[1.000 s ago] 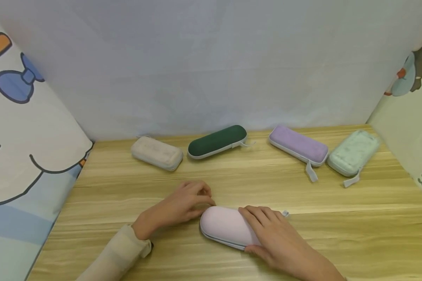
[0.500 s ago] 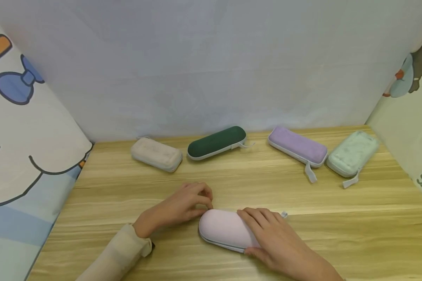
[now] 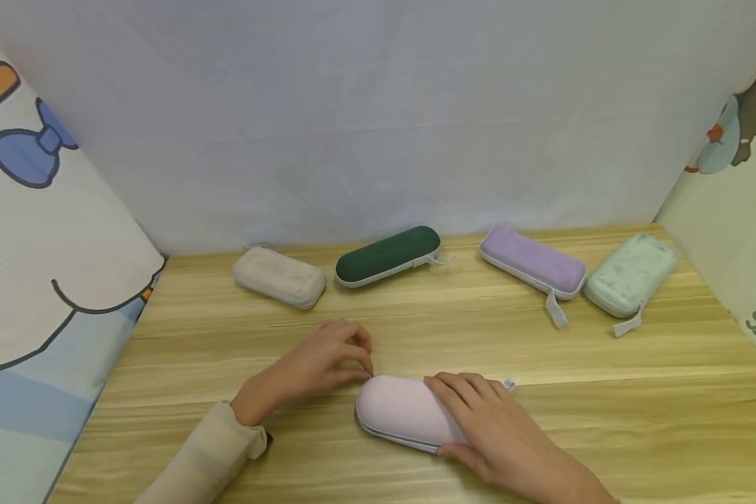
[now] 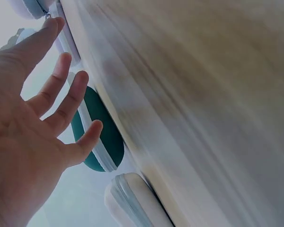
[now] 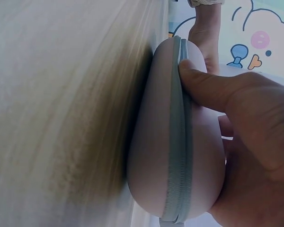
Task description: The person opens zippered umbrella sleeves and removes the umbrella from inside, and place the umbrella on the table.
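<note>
A pale pink zip case (image 3: pixel 403 409) with rounded ends lies at the front middle of the wooden table. My right hand (image 3: pixel 491 427) grips its right half from above, the thumb on the near side by the grey zip (image 5: pixel 177 137) in the right wrist view. At the case's left end, my left hand (image 3: pixel 324 360) pinches a small zipper pull (image 4: pixel 48 16) between thumb and index finger, its other fingers spread loosely. A small fabric tab (image 3: pixel 509 384) sticks out beyond the case's right end.
Along the back lie a cream case (image 3: pixel 280 276), a dark green case (image 3: pixel 389 255), a purple case (image 3: pixel 532 260) and a mint green case (image 3: pixel 633 273). Behind them rises a pale backdrop (image 3: pixel 378 126), with cartoon-printed panels (image 3: pixel 69 231) at both sides.
My left hand has drawn slightly left, and a thin bit of the zipper pull now shows between its fingertips and the case. The right hand keeps its grip.
</note>
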A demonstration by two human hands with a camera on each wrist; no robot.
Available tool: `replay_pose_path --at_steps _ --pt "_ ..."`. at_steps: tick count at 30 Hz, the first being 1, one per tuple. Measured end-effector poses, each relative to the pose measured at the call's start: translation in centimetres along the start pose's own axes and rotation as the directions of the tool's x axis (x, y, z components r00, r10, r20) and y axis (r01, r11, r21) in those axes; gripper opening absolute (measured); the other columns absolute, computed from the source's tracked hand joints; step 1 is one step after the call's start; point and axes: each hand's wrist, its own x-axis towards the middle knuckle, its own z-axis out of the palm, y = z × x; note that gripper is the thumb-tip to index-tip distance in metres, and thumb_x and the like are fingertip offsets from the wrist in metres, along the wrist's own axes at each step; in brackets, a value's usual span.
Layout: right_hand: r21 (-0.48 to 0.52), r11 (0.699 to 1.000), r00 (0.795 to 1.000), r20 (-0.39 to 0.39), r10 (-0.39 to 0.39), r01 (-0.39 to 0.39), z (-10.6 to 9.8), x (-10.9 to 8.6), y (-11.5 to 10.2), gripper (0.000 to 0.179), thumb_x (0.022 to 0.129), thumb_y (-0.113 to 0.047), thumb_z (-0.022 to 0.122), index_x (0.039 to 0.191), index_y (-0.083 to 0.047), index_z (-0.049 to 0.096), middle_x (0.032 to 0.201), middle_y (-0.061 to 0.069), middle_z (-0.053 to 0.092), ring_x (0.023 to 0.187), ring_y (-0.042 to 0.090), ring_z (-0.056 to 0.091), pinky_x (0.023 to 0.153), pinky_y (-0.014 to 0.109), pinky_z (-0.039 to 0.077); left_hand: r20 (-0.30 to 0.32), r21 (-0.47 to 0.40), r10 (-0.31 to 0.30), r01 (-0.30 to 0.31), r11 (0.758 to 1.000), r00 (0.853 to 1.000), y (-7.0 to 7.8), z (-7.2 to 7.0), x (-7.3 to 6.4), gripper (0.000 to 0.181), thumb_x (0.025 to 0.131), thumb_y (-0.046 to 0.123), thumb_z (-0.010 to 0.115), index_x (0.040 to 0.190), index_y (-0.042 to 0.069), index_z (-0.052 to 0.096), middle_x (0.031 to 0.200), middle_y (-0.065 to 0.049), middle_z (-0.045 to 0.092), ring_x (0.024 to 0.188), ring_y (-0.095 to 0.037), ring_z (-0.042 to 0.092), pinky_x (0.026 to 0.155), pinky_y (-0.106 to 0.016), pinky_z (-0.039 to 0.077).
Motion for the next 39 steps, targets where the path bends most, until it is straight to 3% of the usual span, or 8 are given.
replay_pose_path --at_steps 6,15,20,27,31,39 --pt "0.027 1.0 1.0 -0.021 0.01 -0.01 0.2 -0.2 0.4 0.088 0.08 -0.049 0.086 0.152 -0.014 0.049 0.144 0.0 0.058 0.13 0.024 0.055 0.103 0.047 0.051 -0.048 -0.02 0.043 -0.044 0.999 0.998 -0.3 0.0 0.1 0.008 0.086 0.027 0.086 0.088 0.029 0.078 0.113 0.004 0.065 0.11 -0.015 0.061 0.103 -0.047 0.043" --pt "0.009 1.0 0.997 -0.066 0.03 -0.03 -0.3 -0.6 1.3 0.089 0.072 -0.026 0.094 0.151 -0.023 0.052 0.144 -0.003 0.058 0.13 0.027 0.052 0.104 0.054 0.044 -0.156 -0.029 0.139 -0.146 0.989 0.978 0.1 0.1 0.4 0.017 0.08 0.024 0.092 0.078 0.027 0.076 0.11 0.004 0.067 0.106 -0.014 0.064 0.095 -0.041 0.049" --pt "-0.032 0.999 0.994 -0.106 0.022 -0.025 -0.2 -0.5 1.6 0.088 0.067 -0.023 0.097 0.145 -0.022 0.057 0.14 -0.003 0.061 0.127 0.026 0.052 0.103 0.051 0.043 -0.161 -0.035 0.137 -0.144 0.989 0.977 0.7 0.0 0.6 0.018 0.081 0.02 0.09 0.078 0.027 0.074 0.11 0.005 0.065 0.11 -0.014 0.063 0.099 -0.045 0.046" --pt "-0.01 1.0 0.988 -0.154 0.009 -0.011 0.2 -0.5 1.8 0.087 0.059 -0.019 0.099 0.139 -0.022 0.062 0.134 -0.006 0.063 0.121 0.023 0.053 0.102 0.044 0.038 -0.188 0.068 0.211 -0.202 0.977 0.959 1.5 0.0 0.8 0.021 0.082 0.017 0.086 0.077 0.026 0.068 0.108 0.007 0.062 0.109 -0.016 0.061 0.102 -0.05 0.046" --pt "0.005 1.0 0.981 -0.192 -0.01 0.011 0.3 -0.7 1.8 0.088 0.055 -0.018 0.099 0.136 -0.023 0.065 0.131 -0.008 0.065 0.119 0.021 0.054 0.1 0.044 0.04 -0.183 0.082 0.209 -0.197 0.977 0.961 1.8 0.1 0.9 0.02 0.084 0.018 0.085 0.078 0.026 0.069 0.109 0.007 0.062 0.109 -0.016 0.061 0.104 -0.05 0.046" --pt "-0.028 0.998 0.969 -0.238 -0.07 0.065 0.4 -0.6 1.7 0.087 0.056 -0.019 0.101 0.136 -0.025 0.067 0.129 -0.01 0.067 0.118 0.02 0.056 0.099 0.043 0.043 -0.204 0.092 0.221 -0.206 0.974 0.954 2.3 -0.1 1.5 0.017 0.086 0.02 0.085 0.08 0.026 0.07 0.108 0.007 0.061 0.108 -0.016 0.06 0.105 -0.046 0.046"
